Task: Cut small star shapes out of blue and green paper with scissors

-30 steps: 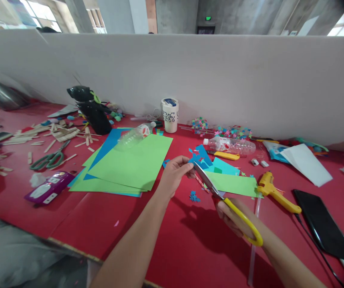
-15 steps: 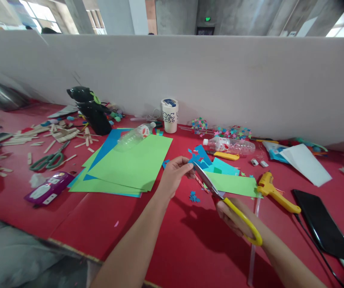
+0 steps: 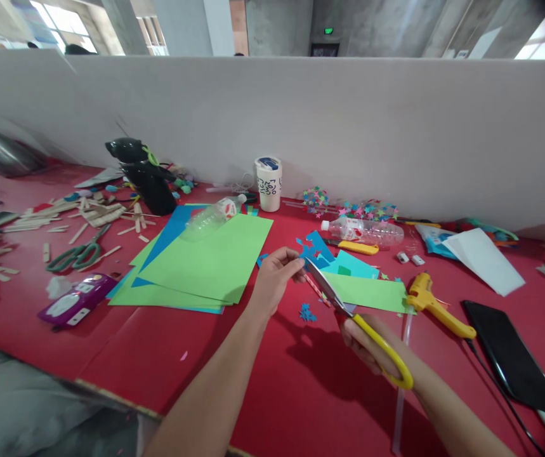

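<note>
My left hand (image 3: pixel 279 276) is closed in a pinch, with a small piece of blue paper (image 3: pixel 304 254) at its fingertips, mostly hidden by the fingers. My right hand (image 3: pixel 367 343) grips scissors with yellow handles (image 3: pixel 386 349). Their metal blades point up and left, and the tips lie right by the left fingertips. Behind the tips, a larger blue sheet with star-shaped holes (image 3: pixel 322 244) rests on the table. A little heap of blue paper stars (image 3: pixel 307 312) lies below the blades.
Green paper sheets (image 3: pixel 205 260) lie left of my hands. To the right are a yellow glue gun (image 3: pixel 438 304) and a black phone (image 3: pixel 510 349). A yellow utility knife (image 3: pixel 358 247), a plastic bottle (image 3: pixel 372 231) and a white cup (image 3: pixel 268 184) stand or lie farther back. Green-handled scissors (image 3: pixel 75 255) lie left.
Less blue paper shows around the left fingertips and scissor tips than before. Both hands and the scissors have stayed almost in place.
</note>
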A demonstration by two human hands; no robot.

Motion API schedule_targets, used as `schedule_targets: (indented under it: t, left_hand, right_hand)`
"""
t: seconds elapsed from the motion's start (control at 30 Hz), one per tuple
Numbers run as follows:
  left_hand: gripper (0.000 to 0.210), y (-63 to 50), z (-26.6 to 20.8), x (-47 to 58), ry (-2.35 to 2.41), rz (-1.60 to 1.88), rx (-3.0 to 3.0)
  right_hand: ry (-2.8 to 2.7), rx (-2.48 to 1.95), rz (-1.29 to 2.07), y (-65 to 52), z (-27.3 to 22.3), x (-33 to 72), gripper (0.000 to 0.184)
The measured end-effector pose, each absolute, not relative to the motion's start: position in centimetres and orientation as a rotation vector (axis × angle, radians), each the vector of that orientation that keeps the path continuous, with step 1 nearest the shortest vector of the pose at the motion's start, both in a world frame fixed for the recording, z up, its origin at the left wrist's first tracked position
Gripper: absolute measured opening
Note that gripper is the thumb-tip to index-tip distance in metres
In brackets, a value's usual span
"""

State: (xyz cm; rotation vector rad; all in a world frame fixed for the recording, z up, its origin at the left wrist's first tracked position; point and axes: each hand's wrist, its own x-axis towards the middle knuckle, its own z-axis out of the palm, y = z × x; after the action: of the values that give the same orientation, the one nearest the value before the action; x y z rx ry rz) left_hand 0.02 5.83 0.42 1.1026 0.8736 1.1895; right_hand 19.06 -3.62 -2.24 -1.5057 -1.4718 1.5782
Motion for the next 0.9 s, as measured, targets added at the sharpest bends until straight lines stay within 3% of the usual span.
schedule_targets:
  t: [0.9]
  left_hand:
    - [0.015, 5.4, 0.0, 0.7, 0.766, 1.207, 1.014]
  right_hand:
    - [-1.367, -1.505, 1.532, -4.2, -2.4, 17.5, 0.051]
